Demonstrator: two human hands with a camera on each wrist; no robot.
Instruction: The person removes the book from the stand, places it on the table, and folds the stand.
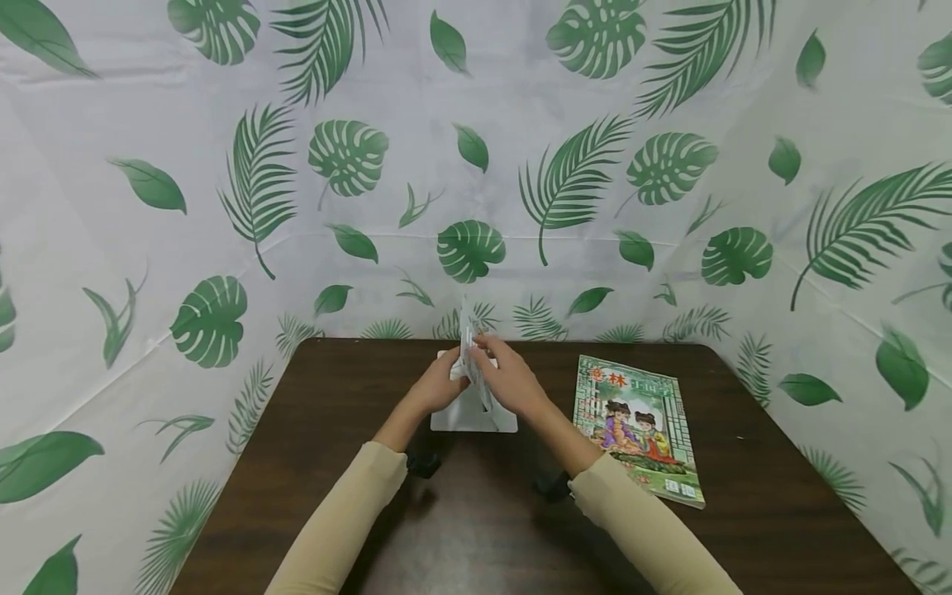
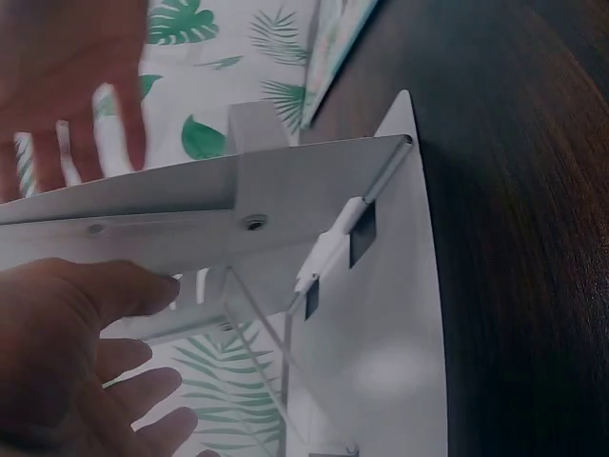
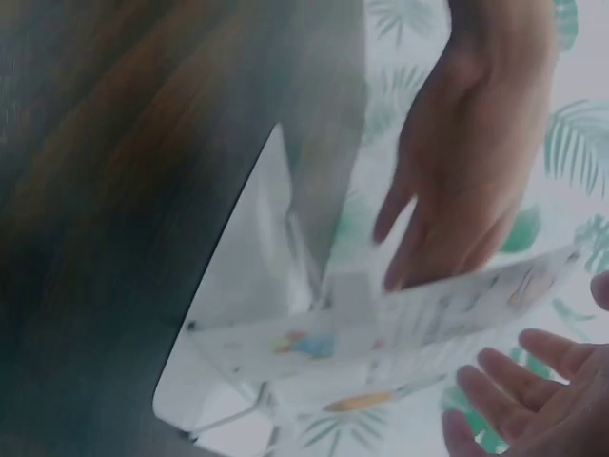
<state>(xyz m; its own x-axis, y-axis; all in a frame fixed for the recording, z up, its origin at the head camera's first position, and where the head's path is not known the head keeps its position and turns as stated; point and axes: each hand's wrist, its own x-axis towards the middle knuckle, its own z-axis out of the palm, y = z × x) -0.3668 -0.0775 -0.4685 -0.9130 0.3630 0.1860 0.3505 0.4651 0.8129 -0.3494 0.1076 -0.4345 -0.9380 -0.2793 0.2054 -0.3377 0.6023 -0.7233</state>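
Note:
A white folding book stand (image 1: pixel 449 420) is on the table, its flat base down and its upright panel (image 1: pixel 467 326) seen nearly edge-on in the head view. The left wrist view shows the panel's plain back (image 2: pixel 190 190), a hinge (image 2: pixel 333 238) and thin wire rods above the base. In the right wrist view the panel's front (image 3: pixel 447 319) carries small colourful drawings, including a pencil. My left hand (image 1: pixel 439 387) pinches the support plate behind the panel, thumb above and fingers below. My right hand (image 1: pixel 513 384) is at the panel's front, fingers extended (image 3: pixel 514 381).
A colourful magazine (image 1: pixel 647 421) with two cartoon figures lies on the dark wooden table (image 1: pixel 335 430), right of the book stand and partly under my right sleeve. A white leaf-patterned curtain (image 1: pixel 476 182) hangs behind the table and along both sides.

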